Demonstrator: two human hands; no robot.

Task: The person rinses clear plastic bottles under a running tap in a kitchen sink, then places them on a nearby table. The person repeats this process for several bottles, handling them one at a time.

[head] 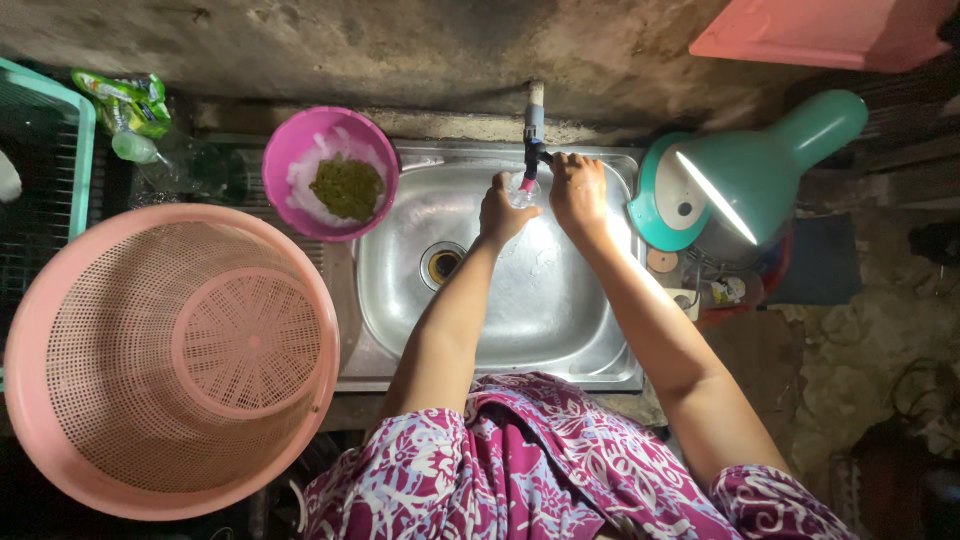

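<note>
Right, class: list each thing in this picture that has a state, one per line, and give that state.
Tap: right hand on it; flow unclear.
Left hand: under the spout, holding something small and clear.
Sink: holds no dishes, drain open.
Pink bowl: holds a green scourer.
Pink basket: holds nothing.
Lamp: lit.

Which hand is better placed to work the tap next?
Probably the right hand: it already rests at the tap above the sink. The left hand sits lower, cupped around a small clear object under the spout.
</note>
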